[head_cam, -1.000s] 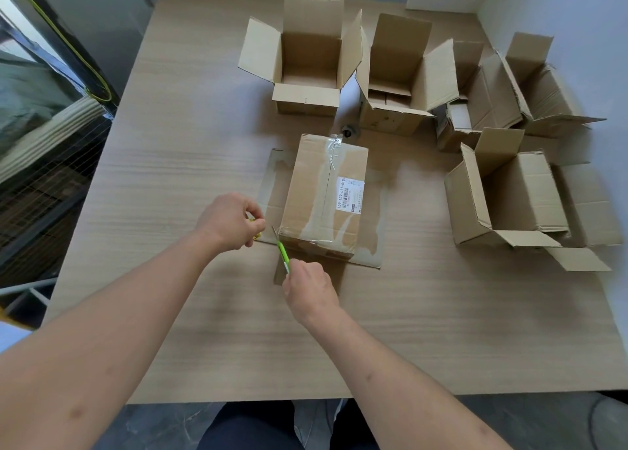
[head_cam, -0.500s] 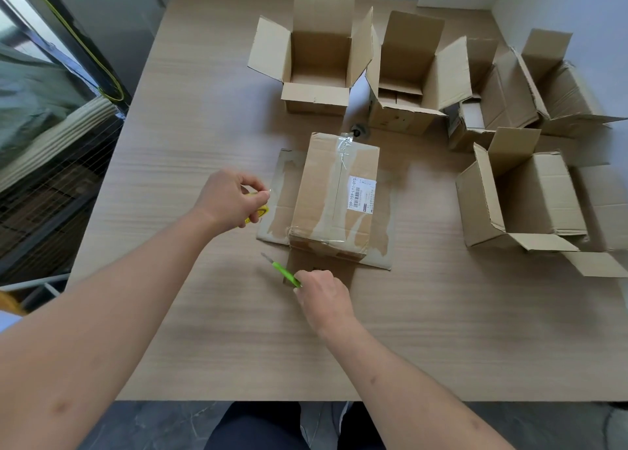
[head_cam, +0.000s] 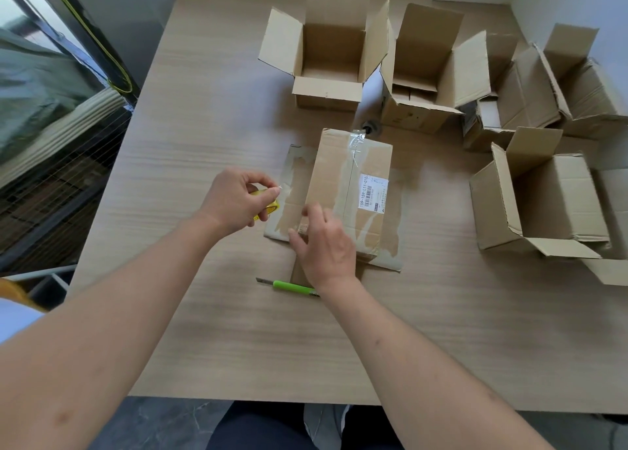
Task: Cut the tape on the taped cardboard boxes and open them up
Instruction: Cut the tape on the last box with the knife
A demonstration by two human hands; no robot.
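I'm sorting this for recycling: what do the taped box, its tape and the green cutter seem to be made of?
Taped box: brown cardboard, matte, with creased fold lines. Tape: clear glossy film, likely plastic; it glints and crinkles at the far edge. Green cutter: body looks like smooth plastic, with a grey tip, probably a metal blade.

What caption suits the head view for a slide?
Green knife lies on table; right hand touches taped box, left hand holds yellow object.

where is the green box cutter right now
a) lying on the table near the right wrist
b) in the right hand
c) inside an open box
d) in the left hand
a: the green box cutter lies flat on the table, beside the right hand, which reaches to the taped box; the left hand holds a small yellow item.
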